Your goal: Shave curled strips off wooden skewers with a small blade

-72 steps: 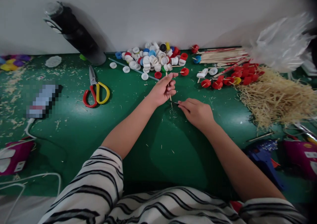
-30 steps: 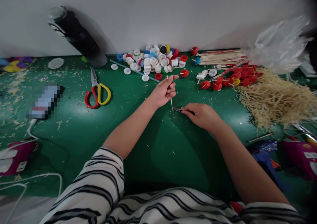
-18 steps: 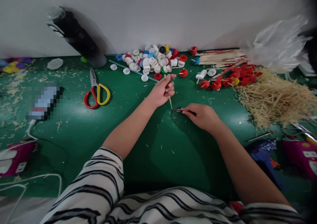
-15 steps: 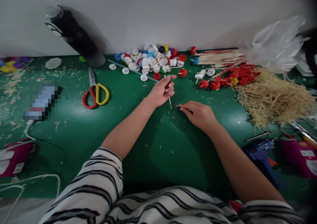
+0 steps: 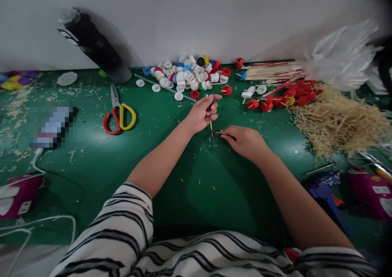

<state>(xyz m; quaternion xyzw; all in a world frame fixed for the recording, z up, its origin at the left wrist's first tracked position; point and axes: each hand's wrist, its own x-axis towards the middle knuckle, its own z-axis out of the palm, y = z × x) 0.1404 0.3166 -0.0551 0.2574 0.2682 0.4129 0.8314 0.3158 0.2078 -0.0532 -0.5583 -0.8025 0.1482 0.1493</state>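
My left hand (image 5: pixel 203 113) is closed around a thin wooden stick (image 5: pixel 211 126), whose lower end points down toward the table. My right hand (image 5: pixel 245 141) pinches a slim dark blade-like tool (image 5: pixel 218 133); most of its length is hidden in the fingers. The tool's tip is close to the stick's lower end, and I cannot tell if they touch. Small pale shavings (image 5: pixel 213 140) lie on the green table (image 5: pixel 226 195) beneath both hands.
Bottle caps (image 5: pixel 190 75) are heaped behind my hands. Scissors (image 5: pixel 118 111), a phone (image 5: pixel 53 126) and a black bottle (image 5: pixel 98 48) lie or stand left. Right are wooden sticks (image 5: pixel 269 72), red caps (image 5: pixel 297 91), pale shredded fibre (image 5: pixel 339 122) and a blue glue gun (image 5: pixel 324 195).
The tool in my right hand has shifted slightly left, nearer the stick's lower end. My left hand keeps its hold on the stick, and the view has moved very little.
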